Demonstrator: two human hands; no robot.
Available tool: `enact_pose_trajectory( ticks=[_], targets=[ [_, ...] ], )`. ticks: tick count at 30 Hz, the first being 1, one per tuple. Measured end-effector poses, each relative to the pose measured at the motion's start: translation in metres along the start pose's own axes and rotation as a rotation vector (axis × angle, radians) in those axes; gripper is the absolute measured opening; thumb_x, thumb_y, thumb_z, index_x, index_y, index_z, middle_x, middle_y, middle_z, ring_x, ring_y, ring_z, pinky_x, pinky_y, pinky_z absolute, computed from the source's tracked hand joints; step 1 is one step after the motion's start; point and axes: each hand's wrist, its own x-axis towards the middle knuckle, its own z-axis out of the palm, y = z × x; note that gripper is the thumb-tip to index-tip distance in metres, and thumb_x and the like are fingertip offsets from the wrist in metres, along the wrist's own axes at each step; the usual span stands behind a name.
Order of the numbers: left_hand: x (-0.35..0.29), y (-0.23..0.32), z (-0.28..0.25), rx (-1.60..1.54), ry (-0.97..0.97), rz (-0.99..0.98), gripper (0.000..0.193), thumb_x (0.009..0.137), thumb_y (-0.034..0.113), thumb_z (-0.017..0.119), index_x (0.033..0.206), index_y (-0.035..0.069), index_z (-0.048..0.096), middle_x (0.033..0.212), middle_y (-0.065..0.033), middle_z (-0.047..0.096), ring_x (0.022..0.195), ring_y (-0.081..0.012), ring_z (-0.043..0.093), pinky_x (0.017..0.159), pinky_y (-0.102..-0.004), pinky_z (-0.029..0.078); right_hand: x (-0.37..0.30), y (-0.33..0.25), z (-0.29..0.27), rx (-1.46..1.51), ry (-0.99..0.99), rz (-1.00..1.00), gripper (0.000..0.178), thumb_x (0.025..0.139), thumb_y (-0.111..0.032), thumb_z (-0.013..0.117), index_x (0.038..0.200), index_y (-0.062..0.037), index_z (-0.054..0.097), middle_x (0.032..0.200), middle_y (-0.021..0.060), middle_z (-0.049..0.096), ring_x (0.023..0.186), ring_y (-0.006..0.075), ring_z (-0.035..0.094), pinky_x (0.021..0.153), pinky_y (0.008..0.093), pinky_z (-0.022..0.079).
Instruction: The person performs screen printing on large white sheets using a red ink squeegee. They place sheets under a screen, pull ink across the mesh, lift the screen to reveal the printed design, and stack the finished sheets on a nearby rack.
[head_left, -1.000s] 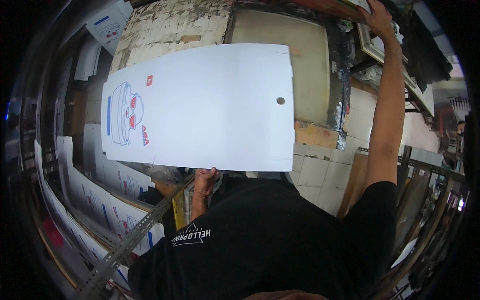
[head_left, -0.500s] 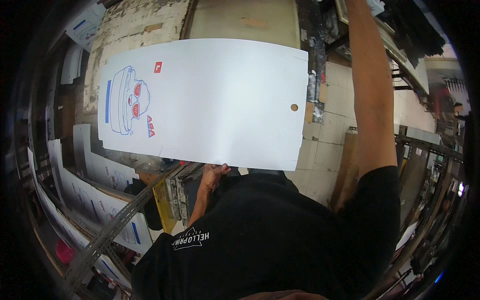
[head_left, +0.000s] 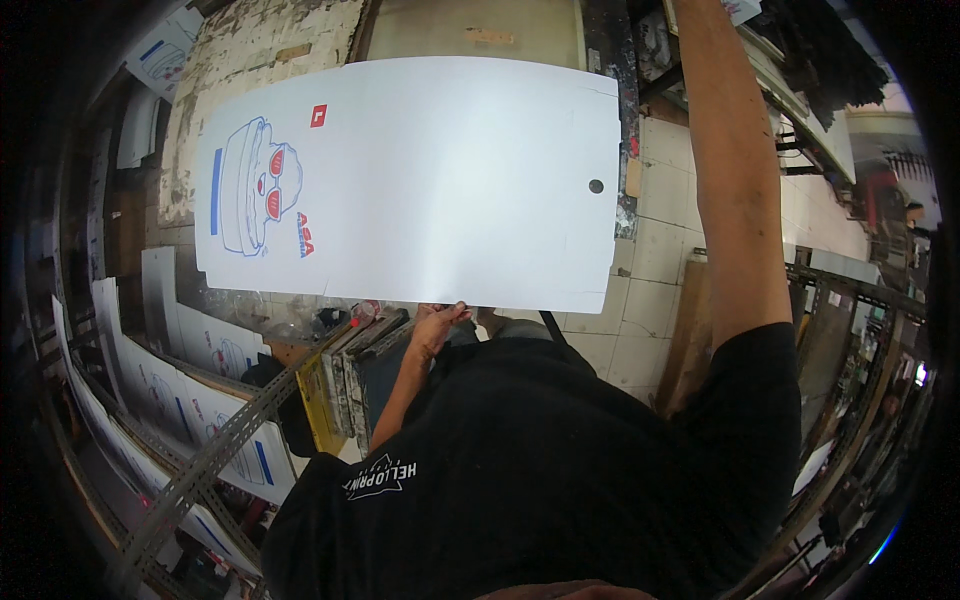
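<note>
A large white board [head_left: 500, 190] with a blue and red cartoon drawing [head_left: 260, 185] at its left end lies out flat in front of me. Near its right end is a round hole [head_left: 596, 186]. My left hand [head_left: 442, 322] is closed on the board's near edge, around the middle of that side, with the fingertips partly tucked beneath. My right forearm [head_left: 745, 190] reaches far forward to the right of the board. The right hand itself lies beyond the top of the picture.
A paint-stained pale tabletop [head_left: 250, 55] stands beyond the board. To the left, several printed boards [head_left: 215, 430] lean by a perforated metal rack bar [head_left: 200, 470]. Stacked frames [head_left: 355, 375] stand below my left hand. Racks and a wooden panel [head_left: 685, 325] flank the tiled floor [head_left: 660, 190] at right.
The board has shifted a little away from me, its near edge now farther up. My left hand has moved with it, slightly forward and right. The right arm remains stretched out.
</note>
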Motion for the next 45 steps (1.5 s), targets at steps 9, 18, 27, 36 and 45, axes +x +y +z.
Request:
enact_pose_trajectory(
  ticks=[9, 18, 27, 36, 45],
  targets=[
    [0.010, 0.007, 0.020, 0.040, 0.010, -0.001, 0.023, 0.082, -0.007, 0.066, 0.101, 0.001, 0.057, 0.092, -0.0090, 0.062, 0.086, -0.0243, 0.066, 0.068, -0.0366, 0.059, -0.002, 0.001, -0.002, 0.022, 0.015, -0.020, 0.059, 0.088, -0.041, 0.060, 0.136, -0.0113, 0.046, 0.136, 0.0204, 0.047, 0.132, 0.0383, 0.036, 0.109, 0.0543, 0.021],
    [0.021, 0.007, 0.014, 0.067, -0.020, 0.023, 0.018, 0.084, -0.003, 0.066, 0.101, 0.000, 0.060, 0.091, -0.0109, 0.067, 0.081, -0.0243, 0.069, 0.061, -0.0335, 0.059, 0.000, -0.006, -0.007, 0.032, -0.051, 0.041, 0.061, 0.087, -0.039, 0.062, 0.138, -0.0119, 0.044, 0.142, 0.0196, 0.042, 0.137, 0.0379, 0.030, 0.109, 0.0566, 0.020],
    [0.016, 0.032, 0.026, 0.155, -0.092, -0.043, 0.023, 0.087, 0.006, 0.067, 0.108, -0.003, 0.063, 0.098, -0.0123, 0.069, 0.089, -0.0214, 0.069, 0.065, -0.0309, 0.058, -0.005, -0.007, -0.003, 0.059, 0.024, 0.017, 0.058, 0.085, -0.035, 0.064, 0.136, -0.0132, 0.046, 0.139, 0.0176, 0.045, 0.137, 0.0370, 0.030, 0.108, 0.0564, 0.021],
    [0.020, 0.040, 0.010, 0.417, -0.218, -0.127, 0.030, 0.090, 0.015, 0.065, 0.113, -0.002, 0.061, 0.099, -0.0128, 0.070, 0.086, -0.0216, 0.069, 0.065, -0.0315, 0.059, -0.010, -0.014, -0.003, 0.070, 0.033, 0.031, 0.055, 0.082, -0.029, 0.067, 0.132, -0.0137, 0.050, 0.141, 0.0190, 0.043, 0.137, 0.0372, 0.029, 0.108, 0.0537, 0.022],
    [-0.006, 0.175, 0.021, 1.303, -0.433, -0.535, 0.044, 0.089, 0.040, 0.065, 0.112, 0.002, 0.066, 0.099, -0.0089, 0.070, 0.092, -0.0168, 0.065, 0.069, -0.0324, 0.056, -0.018, -0.023, -0.012, 0.112, 0.019, 0.067, 0.057, 0.078, -0.022, 0.070, 0.131, -0.0134, 0.050, 0.137, 0.0161, 0.046, 0.132, 0.0339, 0.036, 0.106, 0.0512, 0.026]
  ],
)
